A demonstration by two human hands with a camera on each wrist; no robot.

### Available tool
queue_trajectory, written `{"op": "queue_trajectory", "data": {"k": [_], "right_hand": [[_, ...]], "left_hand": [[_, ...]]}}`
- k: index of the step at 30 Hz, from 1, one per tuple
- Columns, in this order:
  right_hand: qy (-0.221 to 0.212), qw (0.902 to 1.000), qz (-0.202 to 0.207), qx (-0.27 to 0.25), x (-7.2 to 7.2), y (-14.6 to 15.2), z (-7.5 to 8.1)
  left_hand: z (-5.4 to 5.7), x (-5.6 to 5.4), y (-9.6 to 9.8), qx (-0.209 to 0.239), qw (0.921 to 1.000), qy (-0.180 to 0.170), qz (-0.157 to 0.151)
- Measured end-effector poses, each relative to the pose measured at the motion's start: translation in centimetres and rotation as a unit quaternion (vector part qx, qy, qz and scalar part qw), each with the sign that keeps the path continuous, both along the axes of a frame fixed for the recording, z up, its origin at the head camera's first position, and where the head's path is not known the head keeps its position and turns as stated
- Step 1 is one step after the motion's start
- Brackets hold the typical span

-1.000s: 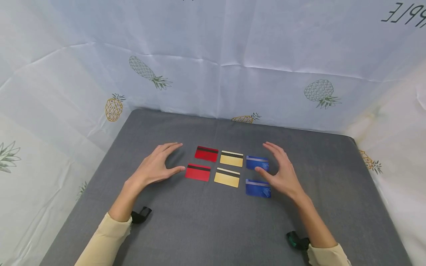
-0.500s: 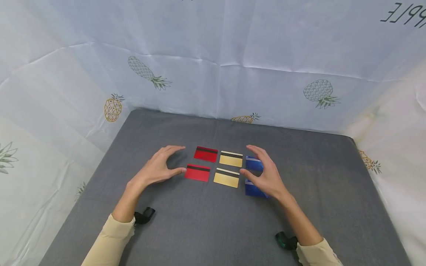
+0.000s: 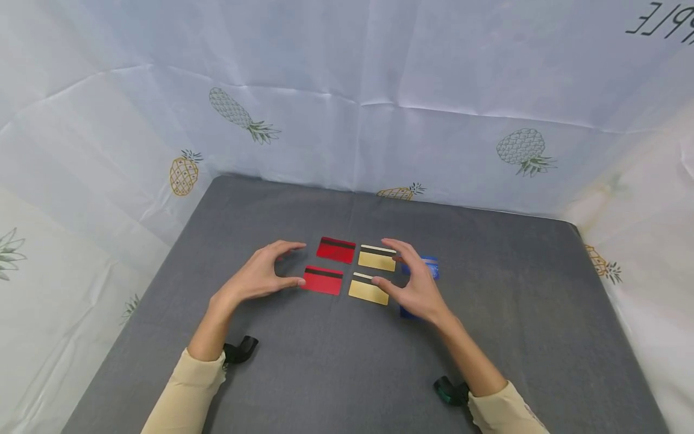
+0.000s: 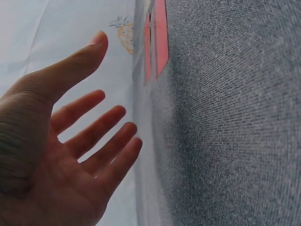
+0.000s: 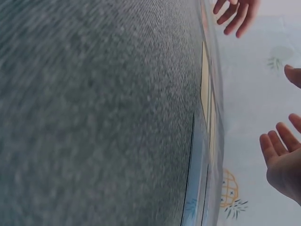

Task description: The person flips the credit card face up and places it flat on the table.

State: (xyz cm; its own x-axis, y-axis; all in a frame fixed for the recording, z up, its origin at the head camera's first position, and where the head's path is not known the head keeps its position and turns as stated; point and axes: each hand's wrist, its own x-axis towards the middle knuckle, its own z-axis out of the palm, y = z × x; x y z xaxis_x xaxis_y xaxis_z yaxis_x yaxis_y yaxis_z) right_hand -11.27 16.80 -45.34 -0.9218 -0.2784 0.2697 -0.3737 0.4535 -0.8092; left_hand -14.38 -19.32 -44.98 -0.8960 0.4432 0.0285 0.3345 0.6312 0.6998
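Observation:
In the head view, six-like rows aside, two red cards [image 3: 323, 281] with black stripes lie flat on the grey tabletop. Right of them are two gold cards [image 3: 368, 290], then two blue cards [image 3: 431, 266] partly covered by my right hand [image 3: 417, 286]. That hand hovers with fingers spread, its thumb tip over the nearer gold card. My left hand [image 3: 257, 274] holds nothing, its thumb tip beside the nearer red card's left edge. Its loosely spread fingers also show in the left wrist view, apart from the red cards [image 4: 161, 37]. The right wrist view shows the right palm bare.
The grey cloth-covered table [image 3: 336, 374] reaches back to a pale curtain [image 3: 434, 66] printed with pineapples, which also encloses both sides. A black strap piece [image 3: 241, 349] sits at the left wrist, and another black piece [image 3: 451, 390] at the right wrist.
My right hand has moved left from the blue cards towards the gold cards, covering more of the blue ones. The left hand has shifted slightly right. The cards have stayed in place.

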Motion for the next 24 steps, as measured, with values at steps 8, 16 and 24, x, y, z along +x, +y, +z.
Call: {"op": "queue_trajectory", "data": {"k": [8,16,24], "right_hand": [[-0.020,0.9991,0.019,-0.031,-0.2,-1.1,-0.2],[-0.043,0.9960,0.040,-0.067,-0.3,-2.3,-0.6],[-0.066,0.9938,0.047,-0.076,-0.3,-3.4,-1.0]], "left_hand": [[-0.1,-0.2,0.3,-0.003,0.9999,-0.001,-0.016],[-0.3,-0.5,0.6,-0.024,0.9991,0.004,-0.035],[-0.8,-0.6,0.8,-0.024,0.9990,-0.002,-0.036]]}}
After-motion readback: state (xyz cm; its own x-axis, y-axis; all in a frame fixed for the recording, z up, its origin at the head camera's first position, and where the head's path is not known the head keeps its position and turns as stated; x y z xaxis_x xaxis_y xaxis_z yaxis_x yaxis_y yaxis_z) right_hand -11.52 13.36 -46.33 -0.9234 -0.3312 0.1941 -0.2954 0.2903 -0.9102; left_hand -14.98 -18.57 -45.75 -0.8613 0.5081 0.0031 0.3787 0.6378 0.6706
